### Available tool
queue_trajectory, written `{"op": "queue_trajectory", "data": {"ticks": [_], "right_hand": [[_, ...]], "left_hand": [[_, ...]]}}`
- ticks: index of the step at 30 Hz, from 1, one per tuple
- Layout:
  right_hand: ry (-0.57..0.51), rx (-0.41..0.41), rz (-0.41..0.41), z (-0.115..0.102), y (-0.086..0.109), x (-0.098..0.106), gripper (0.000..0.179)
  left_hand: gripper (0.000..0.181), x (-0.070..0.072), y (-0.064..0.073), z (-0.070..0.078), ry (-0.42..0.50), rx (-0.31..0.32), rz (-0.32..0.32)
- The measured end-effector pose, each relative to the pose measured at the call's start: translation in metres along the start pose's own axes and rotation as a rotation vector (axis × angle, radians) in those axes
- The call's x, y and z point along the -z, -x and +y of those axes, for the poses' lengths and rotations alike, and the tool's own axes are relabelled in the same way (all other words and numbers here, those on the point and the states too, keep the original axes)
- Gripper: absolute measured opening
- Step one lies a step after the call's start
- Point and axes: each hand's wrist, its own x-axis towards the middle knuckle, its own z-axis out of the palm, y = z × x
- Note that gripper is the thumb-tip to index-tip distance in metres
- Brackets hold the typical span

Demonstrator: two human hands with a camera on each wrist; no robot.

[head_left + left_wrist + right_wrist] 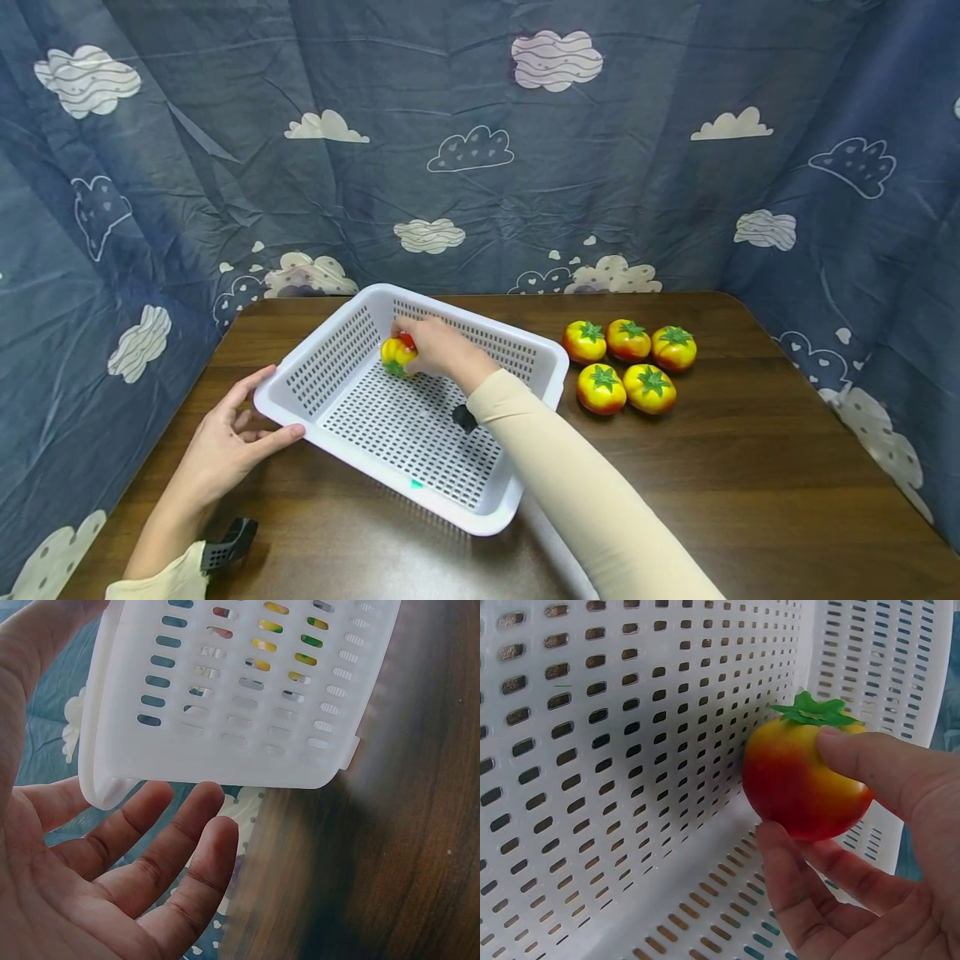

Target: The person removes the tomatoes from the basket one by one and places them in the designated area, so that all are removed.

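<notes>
A white perforated plastic basket [420,417] sits at an angle on the wooden table. At its left corner, my left hand [225,442] holds the rim between thumb and index finger, while the other fingers [199,862] stand off the basket wall. Inside the basket, my right hand [442,346] grips a red and yellow tomato [799,776] with green leaves between thumb and fingertips. That tomato is close to the basket's floor in the far left corner, and its holes show in the right wrist view. Whether it touches the floor I cannot tell.
Several similar tomatoes [626,367] stand in two rows on the table [750,467] just right of the basket. A dark blue cloth [480,217] with cloud prints hangs behind and beside the table. A black wrist strap [231,546] is on the left forearm.
</notes>
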Motion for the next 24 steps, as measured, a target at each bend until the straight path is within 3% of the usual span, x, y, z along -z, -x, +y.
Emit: {"op": "queue_trajectory", "data": {"ticks": [24], "right_hand": [[-0.140, -0.008, -0.032, 0.015, 0.008, 0.018, 0.044]], "left_hand": [[0.098, 0.000, 0.000, -0.001, 0.001, -0.010, 0.005]]}}
